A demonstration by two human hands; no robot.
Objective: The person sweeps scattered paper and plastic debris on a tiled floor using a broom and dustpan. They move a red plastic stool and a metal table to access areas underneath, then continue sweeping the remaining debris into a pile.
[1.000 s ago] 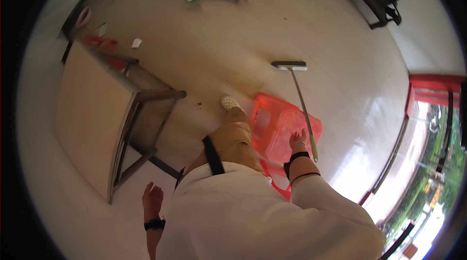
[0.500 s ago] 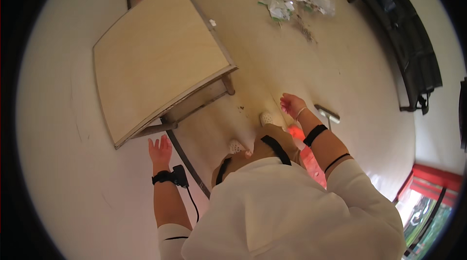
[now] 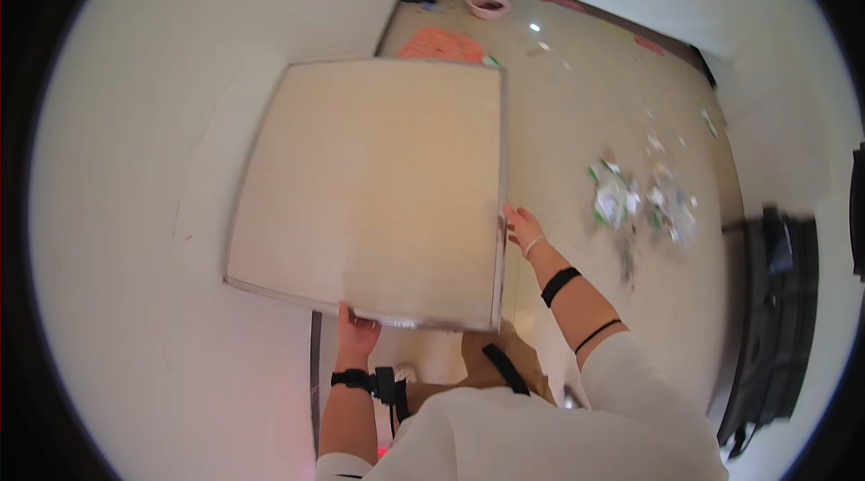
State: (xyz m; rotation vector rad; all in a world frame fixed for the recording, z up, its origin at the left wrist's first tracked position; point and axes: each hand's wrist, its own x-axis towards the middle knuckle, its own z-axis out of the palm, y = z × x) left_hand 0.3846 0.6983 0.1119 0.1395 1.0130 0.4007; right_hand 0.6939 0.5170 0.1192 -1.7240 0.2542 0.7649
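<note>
A square table [image 3: 378, 175] with a pale wood top and a worn rim stands right in front of me, its left side close to the white wall. At its near edge my left hand [image 3: 358, 334] grips the rim, the thumb up at the edge and the other fingers partly hidden beneath. On the right edge, below its middle, my right hand [image 3: 523, 229] has its bent fingers at the rim; their tips are partly hidden. The table's legs are out of sight under the top.
Plastic litter [image 3: 617, 197] and swept dirt lie on the floor at the right. Behind the table are an orange-red sheet [image 3: 441, 46] and a pink basin [image 3: 487, 4]. A black padded bench-like piece [image 3: 775, 328] stands along the right. The white wall [image 3: 153, 166] bounds the left.
I have turned left and come up to the table, which now fills the middle of the view. Both hands, free before, have reached forward and taken hold of its edges.
</note>
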